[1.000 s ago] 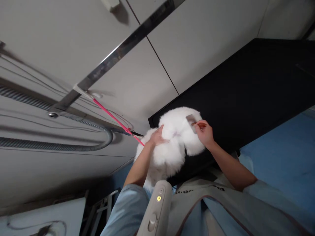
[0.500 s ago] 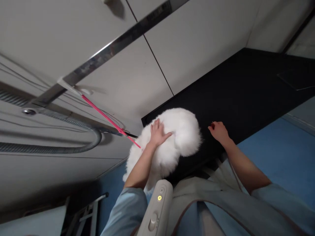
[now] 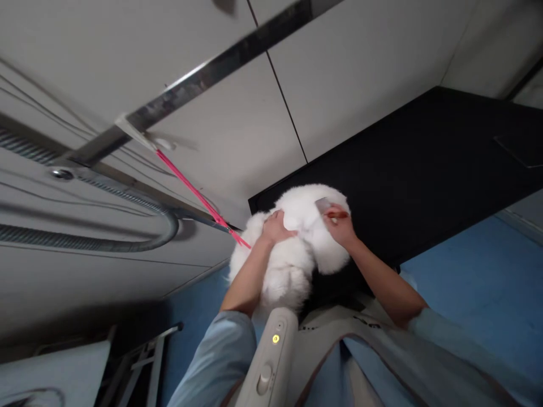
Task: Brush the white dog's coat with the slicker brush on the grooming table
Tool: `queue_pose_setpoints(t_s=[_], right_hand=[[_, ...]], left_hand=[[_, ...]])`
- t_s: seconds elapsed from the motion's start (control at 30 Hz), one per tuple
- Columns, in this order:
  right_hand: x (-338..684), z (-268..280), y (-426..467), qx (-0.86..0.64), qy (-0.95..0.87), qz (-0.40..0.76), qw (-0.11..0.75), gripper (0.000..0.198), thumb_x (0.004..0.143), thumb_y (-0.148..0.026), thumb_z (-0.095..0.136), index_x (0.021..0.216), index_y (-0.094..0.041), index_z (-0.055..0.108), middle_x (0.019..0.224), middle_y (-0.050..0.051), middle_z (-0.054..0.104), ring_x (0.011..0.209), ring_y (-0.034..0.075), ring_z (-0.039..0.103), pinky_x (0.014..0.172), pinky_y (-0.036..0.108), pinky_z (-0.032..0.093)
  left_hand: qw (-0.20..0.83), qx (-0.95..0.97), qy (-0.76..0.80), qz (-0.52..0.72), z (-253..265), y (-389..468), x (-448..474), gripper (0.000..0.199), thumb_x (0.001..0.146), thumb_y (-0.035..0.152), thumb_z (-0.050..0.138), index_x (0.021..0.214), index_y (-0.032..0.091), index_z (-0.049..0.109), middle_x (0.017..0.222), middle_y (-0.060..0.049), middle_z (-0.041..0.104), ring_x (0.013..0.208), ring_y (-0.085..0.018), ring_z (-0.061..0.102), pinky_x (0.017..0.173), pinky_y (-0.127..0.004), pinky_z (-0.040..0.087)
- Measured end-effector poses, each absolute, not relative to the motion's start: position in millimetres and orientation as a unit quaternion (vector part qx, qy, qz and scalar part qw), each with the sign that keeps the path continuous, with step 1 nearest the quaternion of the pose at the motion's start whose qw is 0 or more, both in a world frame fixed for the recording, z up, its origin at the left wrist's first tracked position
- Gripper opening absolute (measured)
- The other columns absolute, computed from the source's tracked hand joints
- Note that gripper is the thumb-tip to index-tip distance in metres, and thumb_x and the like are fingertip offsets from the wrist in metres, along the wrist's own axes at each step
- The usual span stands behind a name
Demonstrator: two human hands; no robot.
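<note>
1. Apparently, brushing is in hand: the right hand (image 3: 340, 230) is closed round a brush (image 3: 322, 204) at two o'clock from the left hand (image 3: 277, 228), spread on the fur.
2. The next stroke likely calls for a steady left palm.
3. One white animal (image 3: 292, 255) is on one black bench (image 3: 407, 169), five o'clock of centre.
4. Also: one brush, two hands, one pink strap (image 3: 186, 183).

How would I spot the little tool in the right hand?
Find the long black table, then the fluffy white animal at its left end in view. There the bare right hand grips the small tool; its flat grey head and orange-brown handle stand out against white fur.
</note>
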State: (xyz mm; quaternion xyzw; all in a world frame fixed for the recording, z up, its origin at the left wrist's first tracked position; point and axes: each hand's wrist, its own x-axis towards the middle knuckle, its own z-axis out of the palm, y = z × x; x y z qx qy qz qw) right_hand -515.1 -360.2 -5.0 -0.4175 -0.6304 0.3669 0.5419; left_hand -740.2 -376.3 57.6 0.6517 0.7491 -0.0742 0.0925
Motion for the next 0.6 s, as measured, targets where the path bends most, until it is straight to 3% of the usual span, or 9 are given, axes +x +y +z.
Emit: queue_pose_setpoints(t_s=[0.1, 0.2, 0.33, 0.5, 0.6], right_hand=[[-512.5, -5.7, -359.8, -0.427, -0.617, 0.328, 0.574, 0.010, 0.085, -0.030, 0.058, 0.082, -0.023, 0.064, 0.104, 0.009, 0.065, 0.117, 0.028, 0.059, 0.100, 0.043, 0.051], [-512.9, -10.2, -367.4, -0.362, -0.674, 0.405, 0.500, 0.009, 0.082, -0.029, 0.059, 0.076, -0.023, 0.062, 0.089, 0.006, 0.064, 0.101, 0.026, 0.064, 0.093, 0.042, 0.054], [-516.7, -13.0, -377.0, -0.438, -0.607, 0.365, 0.554, 0.009, 0.084, -0.027, 0.057, 0.082, -0.023, 0.064, 0.111, 0.010, 0.063, 0.112, 0.026, 0.061, 0.102, 0.044, 0.050], [-525.7, -18.3, -387.7, -0.381, -0.659, 0.440, 0.477, 0.004, 0.079, -0.024, 0.062, 0.075, -0.024, 0.062, 0.095, 0.006, 0.064, 0.103, 0.025, 0.063, 0.097, 0.041, 0.053], [-530.2, -23.1, -391.9, -0.420, -0.615, 0.408, 0.529, 0.005, 0.082, -0.025, 0.059, 0.081, -0.023, 0.064, 0.113, 0.009, 0.063, 0.111, 0.025, 0.061, 0.101, 0.041, 0.050]], left_hand=[[0.081, 0.645, 0.757, -0.072, 55.0, -377.9, -742.0, 0.102, 0.069, 0.063, 0.079, 0.146, 0.007, 0.041, 0.154, -0.024, 0.042, 0.141, -0.038, 0.044, 0.117, -0.041, 0.036], [0.098, 0.647, 0.754, -0.062, 53.5, -378.5, -745.8, 0.100, 0.068, 0.062, 0.080, 0.144, 0.009, 0.042, 0.153, -0.024, 0.044, 0.140, -0.040, 0.045, 0.116, -0.043, 0.037], [0.131, 0.644, 0.752, -0.056, 53.4, -380.4, -754.7, 0.096, 0.068, 0.059, 0.080, 0.143, 0.011, 0.043, 0.150, -0.023, 0.047, 0.140, -0.039, 0.045, 0.115, -0.043, 0.038], [0.145, 0.658, 0.738, -0.038, 51.9, -380.3, -762.6, 0.084, 0.068, 0.059, 0.079, 0.133, 0.015, 0.050, 0.138, -0.017, 0.059, 0.129, -0.036, 0.056, 0.108, -0.040, 0.045], [0.153, 0.654, 0.740, -0.035, 49.8, -378.1, -764.5, 0.084, 0.069, 0.061, 0.078, 0.134, 0.015, 0.051, 0.138, -0.018, 0.059, 0.130, -0.036, 0.055, 0.107, -0.039, 0.045]])
